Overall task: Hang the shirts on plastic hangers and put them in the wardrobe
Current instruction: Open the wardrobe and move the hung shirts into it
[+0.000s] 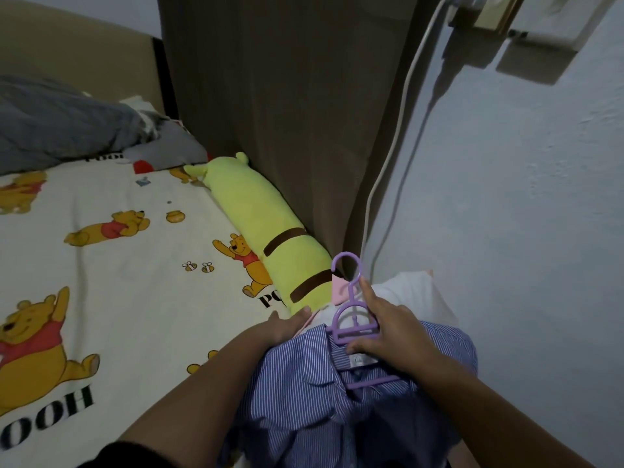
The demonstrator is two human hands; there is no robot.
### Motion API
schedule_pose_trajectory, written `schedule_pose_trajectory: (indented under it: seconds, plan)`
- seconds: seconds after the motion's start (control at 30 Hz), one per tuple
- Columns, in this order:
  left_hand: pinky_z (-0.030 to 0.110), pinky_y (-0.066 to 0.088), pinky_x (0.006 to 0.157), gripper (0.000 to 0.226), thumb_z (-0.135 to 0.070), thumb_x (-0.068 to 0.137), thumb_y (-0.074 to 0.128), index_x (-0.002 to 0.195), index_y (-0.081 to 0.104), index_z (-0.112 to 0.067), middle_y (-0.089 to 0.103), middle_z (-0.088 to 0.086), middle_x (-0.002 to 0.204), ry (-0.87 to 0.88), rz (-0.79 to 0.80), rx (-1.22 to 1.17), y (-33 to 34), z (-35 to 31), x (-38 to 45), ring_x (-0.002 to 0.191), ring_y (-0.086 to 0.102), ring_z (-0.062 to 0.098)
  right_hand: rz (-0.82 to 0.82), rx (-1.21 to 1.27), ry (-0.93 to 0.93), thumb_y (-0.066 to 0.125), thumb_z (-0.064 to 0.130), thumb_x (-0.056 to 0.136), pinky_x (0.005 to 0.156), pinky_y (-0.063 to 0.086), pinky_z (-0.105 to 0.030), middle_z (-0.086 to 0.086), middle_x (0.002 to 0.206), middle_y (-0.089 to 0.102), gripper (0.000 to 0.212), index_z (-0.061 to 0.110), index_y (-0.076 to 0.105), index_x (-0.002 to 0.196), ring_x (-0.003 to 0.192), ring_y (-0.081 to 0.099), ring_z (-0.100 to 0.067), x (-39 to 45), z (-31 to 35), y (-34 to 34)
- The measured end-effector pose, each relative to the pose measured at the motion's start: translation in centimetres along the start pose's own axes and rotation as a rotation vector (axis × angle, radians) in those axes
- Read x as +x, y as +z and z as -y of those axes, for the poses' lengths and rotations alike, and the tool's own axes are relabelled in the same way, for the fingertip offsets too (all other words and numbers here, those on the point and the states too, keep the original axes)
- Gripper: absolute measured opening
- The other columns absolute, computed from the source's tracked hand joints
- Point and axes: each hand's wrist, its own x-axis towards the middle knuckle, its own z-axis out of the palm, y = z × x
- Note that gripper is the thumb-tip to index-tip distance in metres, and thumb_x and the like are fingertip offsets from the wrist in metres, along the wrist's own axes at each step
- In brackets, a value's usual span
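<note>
Nearest the camera, a blue striped shirt lies bunched at the bed's edge with a purple hanger inside its collar, the right hand grasping the hanger's neck while the left hand presses flat, fingers straight, beside a yellow plush pillow.

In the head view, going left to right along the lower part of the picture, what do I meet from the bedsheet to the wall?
Bear-print bedsheet → left hand on the shirt's edge → purple hanger in the striped shirt → right hand gripping the hanger → pale wall.
</note>
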Motion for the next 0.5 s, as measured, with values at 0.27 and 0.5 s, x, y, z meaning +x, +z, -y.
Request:
schedule_pose_trajectory:
  seconds: [0.27, 0.5]
  plan:
    - [0.044, 0.024, 0.112, 0.129, -0.100, 0.056, 0.030, 0.154, 0.011, -0.019, 0.015, 0.013, 0.159, 0.095, -0.153, -0.086, -1.3, -0.9, -1.2, 0.143, 0.025, 0.033, -0.083, -0.077, -0.037, 0.072, 0.065, 0.062, 0.088, 0.049, -0.036, 0.007, 0.120, 0.060, 0.116, 0.041, -0.002, 0.148, 0.099, 0.056, -0.017, 0.6, 1.1, -1.2]
    - [0.053, 0.021, 0.114, 0.131, -0.102, 0.037, 0.038, 0.150, 0.018, -0.039, 0.038, 0.002, 0.152, 0.425, -0.371, -0.144, -5.1, -3.5, -6.0, 0.138, 0.036, 0.024, -0.297, -0.126, -0.053, 0.072, 0.060, 0.067, 0.095, 0.039, -0.033, 0.001, 0.115, 0.059, 0.114, 0.027, 0.003, 0.151, 0.104, 0.051, -0.019, 1.0, 3.0, -4.7]
